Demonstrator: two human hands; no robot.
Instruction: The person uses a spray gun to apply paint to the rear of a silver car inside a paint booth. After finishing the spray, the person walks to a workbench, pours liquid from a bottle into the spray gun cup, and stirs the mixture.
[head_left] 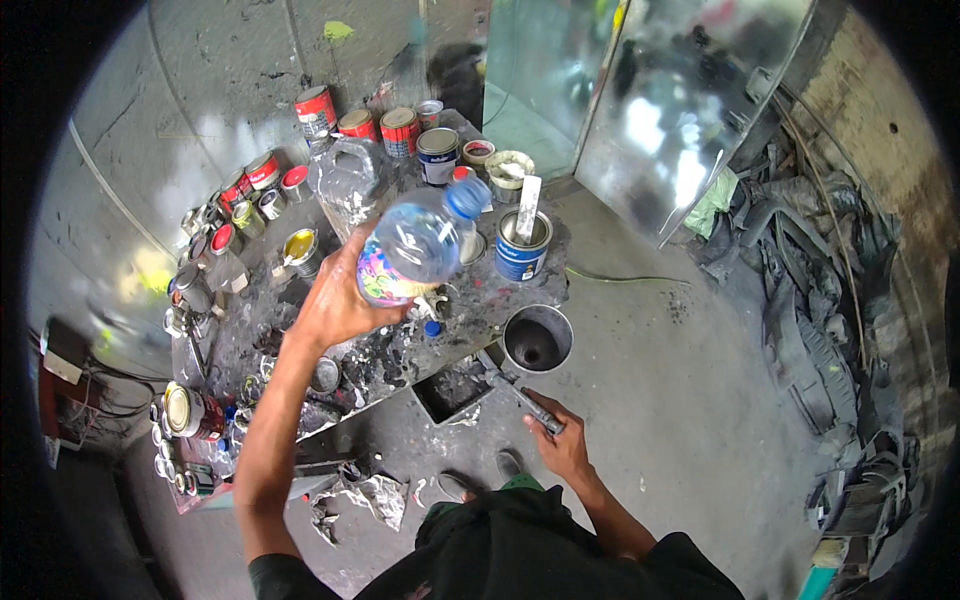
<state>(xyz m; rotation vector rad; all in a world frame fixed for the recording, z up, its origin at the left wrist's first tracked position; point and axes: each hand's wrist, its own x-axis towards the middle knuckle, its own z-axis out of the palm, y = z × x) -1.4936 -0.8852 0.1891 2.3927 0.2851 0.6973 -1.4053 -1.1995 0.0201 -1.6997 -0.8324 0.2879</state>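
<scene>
My left hand [335,300] is wrapped round a clear plastic bottle [425,240], raised above the table and tilted to the right. It has a colourful label and a blue top, and looks partly filled with clear liquid. Lower down, my right hand [562,440] grips the handle of a spray gun [540,412]. The gun's round metal cup [537,340] faces up, uncovered, with a dark inside; it sits just off the table's edge. A blue paint can [523,258] with a flat pale stick [528,208] in it stands near the bottle.
The paint-stained table [470,310] carries several paint cans, a clear jug [345,180] and a loose blue cap [432,328]. A dark open tray [450,392] juts from its near edge. Crumpled sheeting [815,310] is heaped at right; a metal door [690,120] stands behind.
</scene>
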